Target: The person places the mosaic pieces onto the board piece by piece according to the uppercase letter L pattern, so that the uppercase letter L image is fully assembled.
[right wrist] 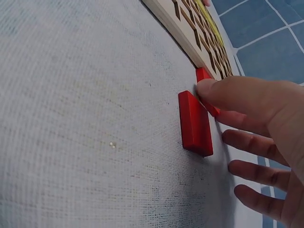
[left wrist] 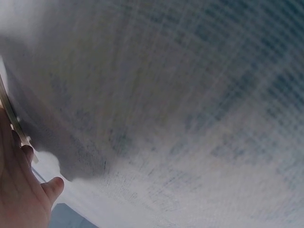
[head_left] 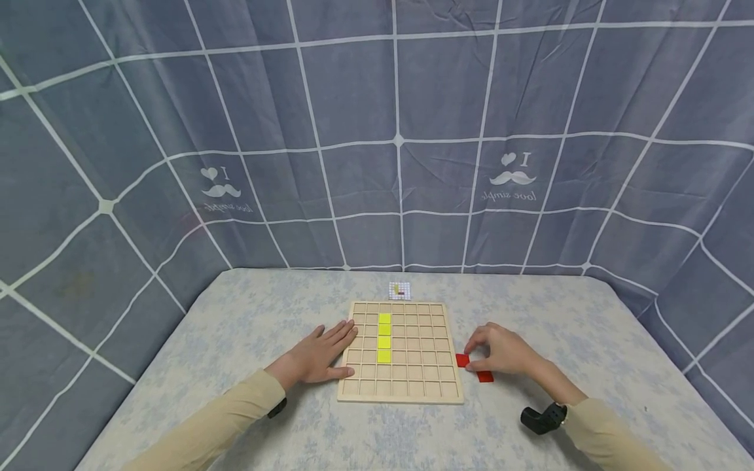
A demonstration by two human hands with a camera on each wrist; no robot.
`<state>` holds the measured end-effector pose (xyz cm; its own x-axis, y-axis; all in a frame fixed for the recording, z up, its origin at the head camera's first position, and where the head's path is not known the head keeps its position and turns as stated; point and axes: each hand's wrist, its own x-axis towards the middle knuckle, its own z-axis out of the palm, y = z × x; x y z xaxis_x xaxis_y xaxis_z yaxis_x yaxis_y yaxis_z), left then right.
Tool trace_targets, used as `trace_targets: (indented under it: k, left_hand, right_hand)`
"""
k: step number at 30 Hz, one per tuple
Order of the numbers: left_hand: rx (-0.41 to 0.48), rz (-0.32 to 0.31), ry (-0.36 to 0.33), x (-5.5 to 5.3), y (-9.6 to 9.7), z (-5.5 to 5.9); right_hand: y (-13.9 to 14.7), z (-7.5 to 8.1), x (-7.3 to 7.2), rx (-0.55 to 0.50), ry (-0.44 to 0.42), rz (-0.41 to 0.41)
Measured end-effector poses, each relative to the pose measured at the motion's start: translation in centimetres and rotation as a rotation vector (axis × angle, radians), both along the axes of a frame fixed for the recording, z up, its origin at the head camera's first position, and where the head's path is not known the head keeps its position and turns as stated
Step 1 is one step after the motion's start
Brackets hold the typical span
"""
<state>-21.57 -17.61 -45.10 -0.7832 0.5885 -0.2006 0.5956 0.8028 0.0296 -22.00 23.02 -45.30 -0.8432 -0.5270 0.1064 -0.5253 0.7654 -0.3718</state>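
Note:
A square wooden grid board [head_left: 400, 400] lies on the table, with several yellow tiles [head_left: 385, 341] in one column of its cells. My left hand [head_left: 321, 353] rests at the board's left edge, fingers spread over the rim; in the left wrist view part of that hand [left wrist: 23, 194] shows beside the board's edge. To the right of the board, my right hand [head_left: 502, 350] pinches a red tile [head_left: 462, 360] between thumb and index finger, close against the board's side. A second red tile [right wrist: 194, 124] lies flat on the cloth just below the thumb, apart from the fingers.
Behind the board lies a small white card [head_left: 399, 291] printed with a grid and coloured cells. A pale floral cloth [head_left: 283, 294] covers the table. Blue-grey curtains [head_left: 359, 176] with white lines hang along its back and sides.

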Motion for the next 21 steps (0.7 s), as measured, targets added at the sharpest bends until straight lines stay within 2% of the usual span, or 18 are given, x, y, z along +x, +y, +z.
trace_targets:
  k: [11, 21]
  left_hand:
    - [0.006, 0.007, -0.001, -0.15, -0.05, -0.22]
    - [-0.001, 0.003, 0.000, 0.11, 0.05, 0.30]
  right_hand:
    - [-0.02, -0.54, -0.02, 0.041, 0.050, 0.010]
    - [0.10, 0.09, -0.05, 0.045, 0.127, -0.063]
